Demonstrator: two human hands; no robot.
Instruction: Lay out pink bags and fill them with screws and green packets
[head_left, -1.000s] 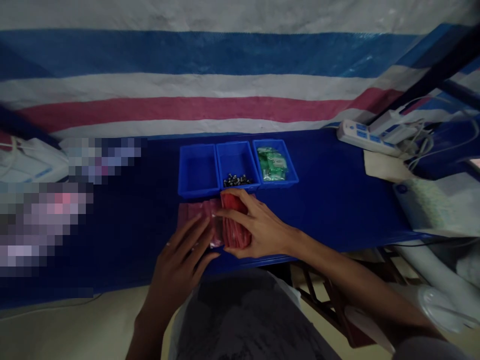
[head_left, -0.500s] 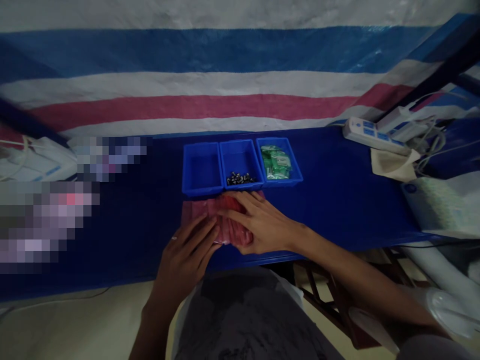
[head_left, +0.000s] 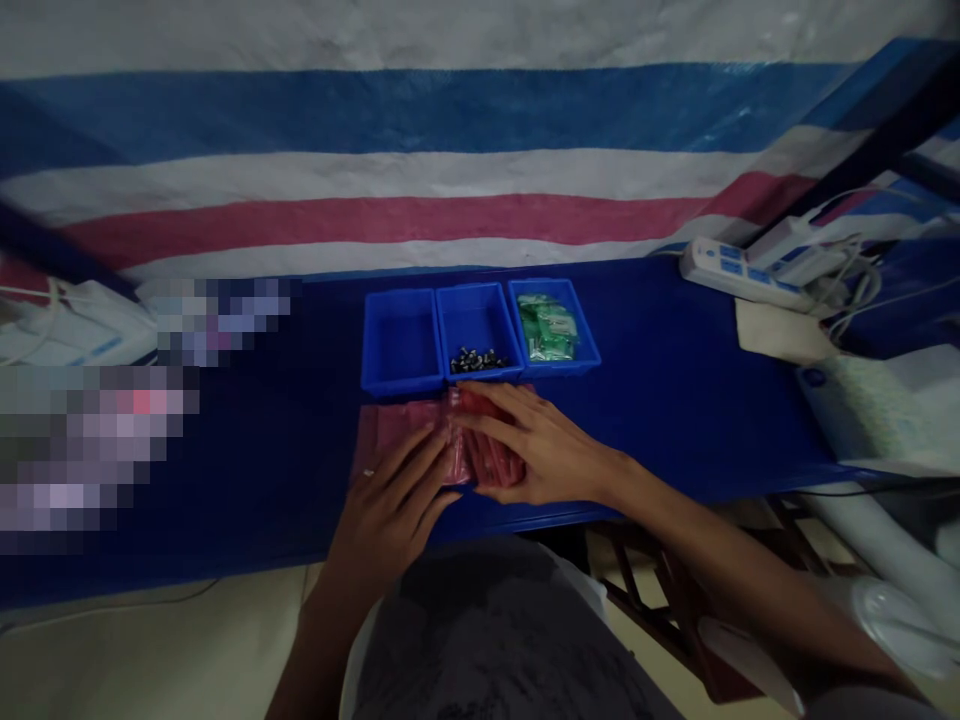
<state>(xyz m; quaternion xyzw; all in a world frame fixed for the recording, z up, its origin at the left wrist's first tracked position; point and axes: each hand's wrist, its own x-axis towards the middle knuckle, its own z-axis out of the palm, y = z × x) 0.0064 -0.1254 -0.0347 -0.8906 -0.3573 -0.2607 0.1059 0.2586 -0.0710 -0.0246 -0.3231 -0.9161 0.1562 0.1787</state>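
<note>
Pink see-through plastic bags lie in a row at the table's front edge, partly under both hands. My left hand rests on them from the near left, its fingers stretched out flat and a ring on one finger. My right hand grips a bunched, overlapping stack of the pink bags at the right, fingers over the top and thumb on the near side. Part of that stack is hidden beneath the palm. Just beyond, a blue bin holds small dark metal pieces.
Left of that bin is a bare blue bin; on the right, another blue bin holds green packets. A power strip with cables sits at the back right of the blue table. Blurred items cover the left end.
The pink bags under my right hand have shifted right and bunched more, leaving more flat pink plastic on the left. Both hands have moved slightly right.
</note>
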